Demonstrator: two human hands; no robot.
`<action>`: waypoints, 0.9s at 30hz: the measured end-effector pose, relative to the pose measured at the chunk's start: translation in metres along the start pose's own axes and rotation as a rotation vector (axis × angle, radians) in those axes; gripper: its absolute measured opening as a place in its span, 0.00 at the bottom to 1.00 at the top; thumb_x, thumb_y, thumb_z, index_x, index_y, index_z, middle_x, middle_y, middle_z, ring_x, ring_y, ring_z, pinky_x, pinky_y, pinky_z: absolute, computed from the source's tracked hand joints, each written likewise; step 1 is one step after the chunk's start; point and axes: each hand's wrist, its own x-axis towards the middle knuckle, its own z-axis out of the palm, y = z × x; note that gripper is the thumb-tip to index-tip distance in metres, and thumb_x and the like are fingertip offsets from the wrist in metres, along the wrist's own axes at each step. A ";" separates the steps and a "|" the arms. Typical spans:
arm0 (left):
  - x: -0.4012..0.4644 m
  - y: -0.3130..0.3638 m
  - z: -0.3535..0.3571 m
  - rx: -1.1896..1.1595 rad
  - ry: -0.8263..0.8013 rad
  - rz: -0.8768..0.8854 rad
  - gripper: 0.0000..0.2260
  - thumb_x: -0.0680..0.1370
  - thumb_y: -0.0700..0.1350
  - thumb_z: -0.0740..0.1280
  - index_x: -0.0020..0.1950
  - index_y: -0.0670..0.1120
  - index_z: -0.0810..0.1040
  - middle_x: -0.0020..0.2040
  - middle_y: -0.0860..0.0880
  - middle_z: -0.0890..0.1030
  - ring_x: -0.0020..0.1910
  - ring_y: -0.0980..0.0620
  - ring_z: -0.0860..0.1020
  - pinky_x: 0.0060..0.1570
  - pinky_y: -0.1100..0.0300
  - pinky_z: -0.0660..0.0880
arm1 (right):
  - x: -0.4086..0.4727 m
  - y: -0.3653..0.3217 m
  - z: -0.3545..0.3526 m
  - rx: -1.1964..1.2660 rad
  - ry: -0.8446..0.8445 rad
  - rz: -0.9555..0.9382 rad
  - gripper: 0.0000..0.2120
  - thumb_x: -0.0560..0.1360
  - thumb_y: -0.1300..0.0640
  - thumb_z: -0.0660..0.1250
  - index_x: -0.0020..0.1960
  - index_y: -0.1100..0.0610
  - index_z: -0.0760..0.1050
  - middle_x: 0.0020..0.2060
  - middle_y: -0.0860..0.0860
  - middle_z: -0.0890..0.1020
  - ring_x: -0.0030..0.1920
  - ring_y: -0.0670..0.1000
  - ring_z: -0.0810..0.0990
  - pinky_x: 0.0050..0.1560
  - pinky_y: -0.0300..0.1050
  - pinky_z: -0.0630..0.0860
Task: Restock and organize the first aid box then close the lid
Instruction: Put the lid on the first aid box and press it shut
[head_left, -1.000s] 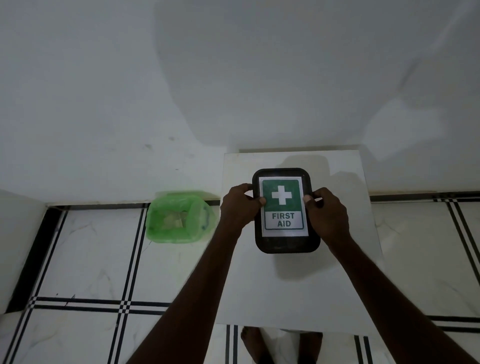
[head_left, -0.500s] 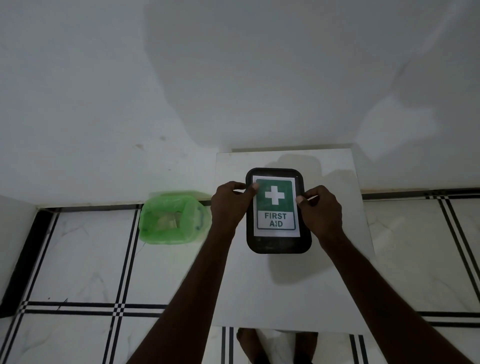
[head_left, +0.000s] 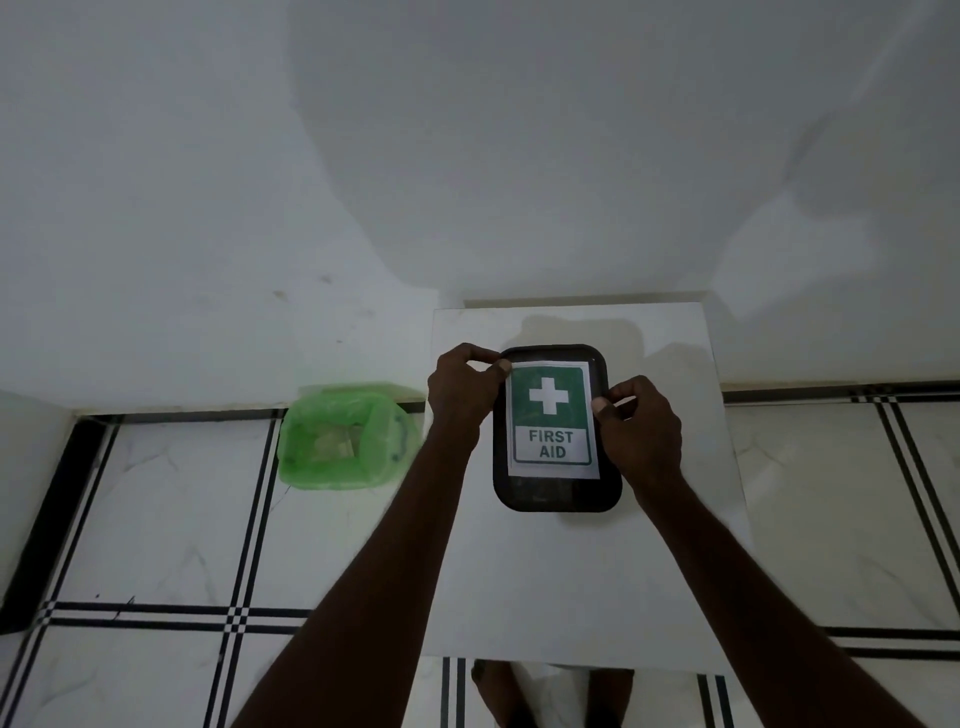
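Observation:
A black first aid box (head_left: 556, 496) with rounded corners lies on a small white table (head_left: 571, 582), lid shut. On the lid is a white label with a green panel, a white cross and the words FIRST AID. My left hand (head_left: 462, 397) grips the box's upper left corner, thumb on the label's edge. My right hand (head_left: 641, 434) holds the right side, thumb pressed against the label's right edge. What is inside the box is hidden.
A bin lined with a green plastic bag (head_left: 343, 436) stands on the tiled floor to the left of the table, against the white wall (head_left: 467, 156). My feet (head_left: 498, 696) show under the table's near edge.
My left hand has slid from the box's left side up to its upper left corner. The right hand stays on the right edge. The box rests in the same spot.

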 end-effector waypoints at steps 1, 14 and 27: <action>-0.001 0.000 0.002 0.026 0.021 0.020 0.04 0.72 0.48 0.73 0.44 0.49 0.82 0.46 0.45 0.85 0.40 0.45 0.84 0.46 0.47 0.83 | 0.000 0.000 0.000 -0.004 -0.002 -0.008 0.11 0.76 0.54 0.68 0.52 0.60 0.73 0.45 0.57 0.83 0.42 0.54 0.79 0.44 0.48 0.76; -0.031 -0.024 0.011 0.155 0.189 0.333 0.15 0.83 0.53 0.58 0.61 0.47 0.78 0.55 0.47 0.82 0.51 0.51 0.80 0.49 0.56 0.74 | -0.010 0.009 0.000 -0.042 0.079 -0.156 0.12 0.78 0.51 0.64 0.55 0.60 0.75 0.46 0.57 0.85 0.39 0.50 0.79 0.33 0.37 0.71; -0.059 -0.049 0.020 0.385 0.153 0.395 0.23 0.84 0.52 0.53 0.79 0.51 0.58 0.57 0.44 0.73 0.50 0.47 0.78 0.43 0.53 0.77 | -0.014 0.017 0.009 -0.152 0.080 -0.245 0.12 0.79 0.52 0.63 0.58 0.58 0.71 0.48 0.58 0.83 0.45 0.59 0.84 0.42 0.46 0.79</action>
